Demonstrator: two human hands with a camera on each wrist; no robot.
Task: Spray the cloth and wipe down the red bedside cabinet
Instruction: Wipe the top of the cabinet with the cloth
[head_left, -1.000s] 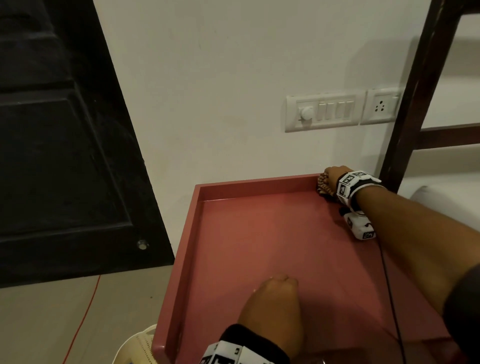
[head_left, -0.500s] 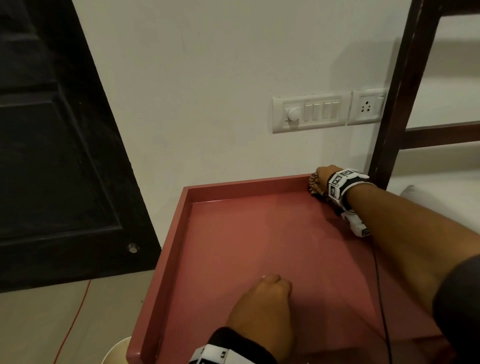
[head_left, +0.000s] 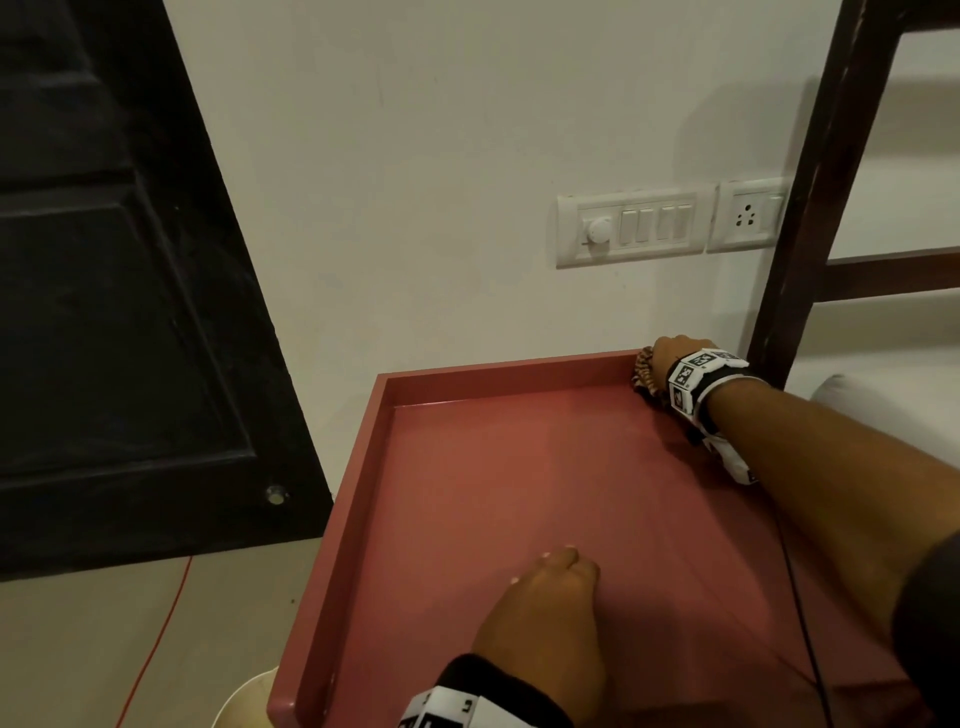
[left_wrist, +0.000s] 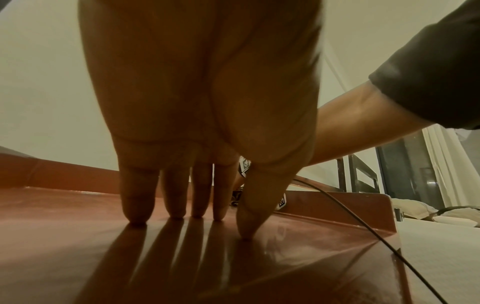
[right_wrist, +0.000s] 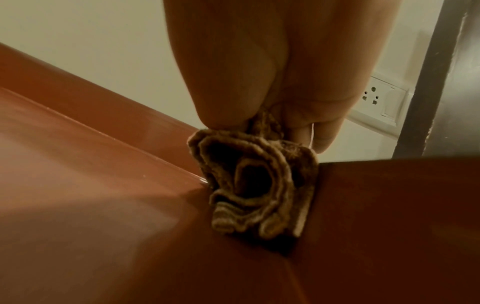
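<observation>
Cloth (right_wrist: 255, 185): bunched in my right hand (head_left: 670, 356), fingers (right_wrist: 223, 96) curled round it, pressed into the cabinet's (head_left: 519, 493) far corner by the bed frame (head_left: 810, 208).
Handling: soft, light, probably crushable; best gripped as a wad.
Left hand (head_left: 545, 618): straight fingertips (left_wrist: 136, 214) braced on the cabinet top, holding nothing.
Containers: the rimmed top held only my hands and the cloth.

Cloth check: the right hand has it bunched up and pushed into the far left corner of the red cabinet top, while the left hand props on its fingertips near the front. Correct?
Not quite. The right hand presses the bunched cloth into the far right corner of the cabinet top, beside the dark bed frame, as the head view shows. The left hand does prop on its fingertips near the front.
</observation>
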